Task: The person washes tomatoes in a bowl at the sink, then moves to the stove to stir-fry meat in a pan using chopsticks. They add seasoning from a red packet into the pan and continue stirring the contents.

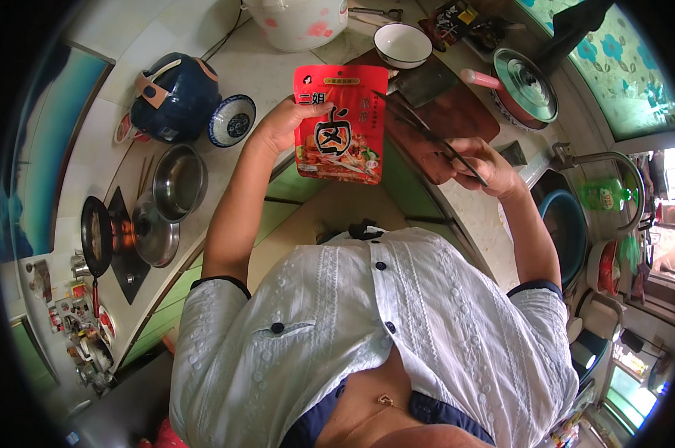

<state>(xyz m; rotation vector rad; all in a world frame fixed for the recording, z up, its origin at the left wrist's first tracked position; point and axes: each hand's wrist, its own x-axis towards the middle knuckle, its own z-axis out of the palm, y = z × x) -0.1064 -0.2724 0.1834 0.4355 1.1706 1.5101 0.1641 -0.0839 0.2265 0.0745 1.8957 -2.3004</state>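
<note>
My left hand [284,123] grips the left edge of a red seasoning packet [343,162], its thumb flat on the printed front. The packet hangs upright over the gap before the counter corner and bears writing. My right hand [486,168] holds dark metal scissors [427,131]. Their blades point up and left, with the tips over the packet's upper right edge; whether they touch it I cannot tell. Behind the scissors lies a brown cutting board [472,120] with a cleaver blade [427,84] on it. A white enamel bowl [403,46] stands by the board's far end.
A blue rice cooker [175,101], a patterned bowl [232,120] and a steel pot [179,182] stand left. Beyond them a frying pan [96,235] sits at the cooktop [130,274]. To the right are a lidded pink-handled pan [525,89], a faucet [612,157] and a blue basin [564,235].
</note>
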